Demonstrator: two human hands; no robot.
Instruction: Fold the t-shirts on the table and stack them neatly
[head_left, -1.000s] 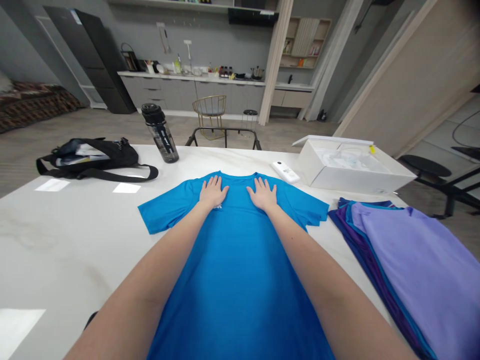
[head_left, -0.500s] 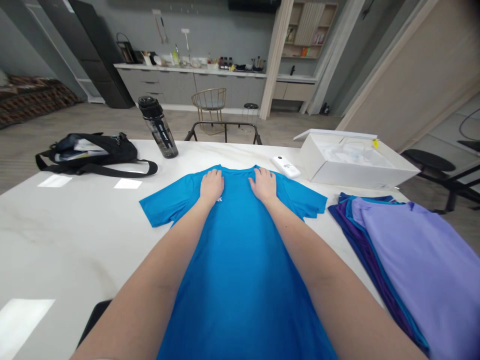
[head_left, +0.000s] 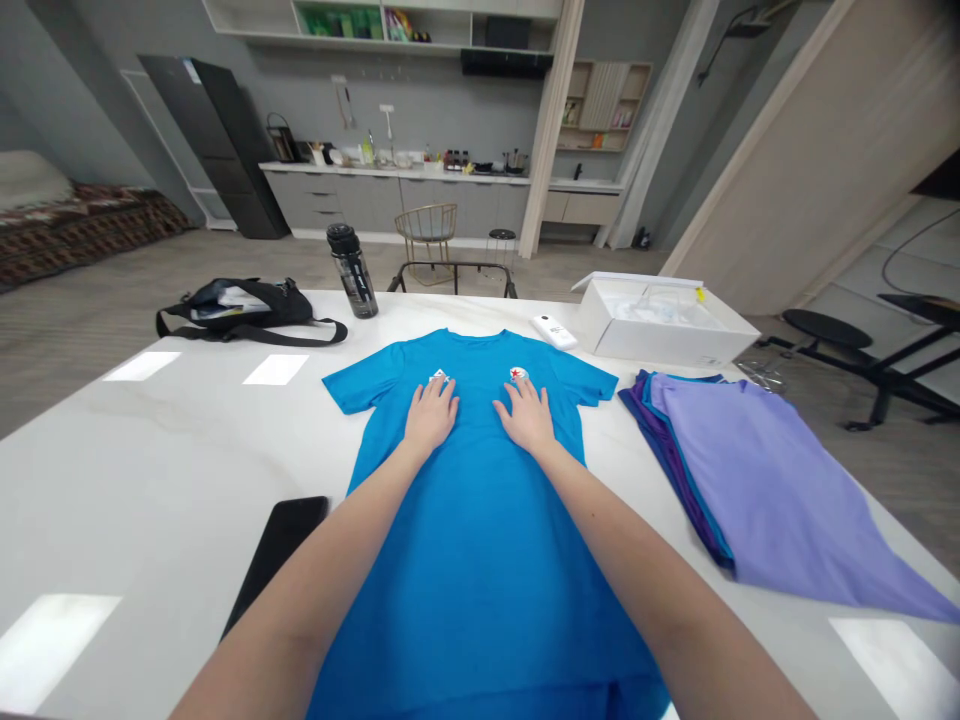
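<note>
A blue short-sleeved T-shirt lies spread on the white table, its collar at the far side and both sleeves laid outward. My left hand rests flat on the chest, fingers spread, just below a small white logo. Level with it, my right hand lies open on the other side of the chest, fingertips at a round red-and-white badge. Neither hand grips the cloth. The shirt's near end is bunched or folded over at the bottom of the view, partly hidden by my right forearm.
To the right lies a stack of shirts, lavender one on top. Behind it stands an open white box, with a small white device beside it. A black bottle, black bag and black phone are on the left.
Both hands have slid from near the collar down to the chest, uncovering the logo and the badge. The camera view has tilted up, showing more of the room.
</note>
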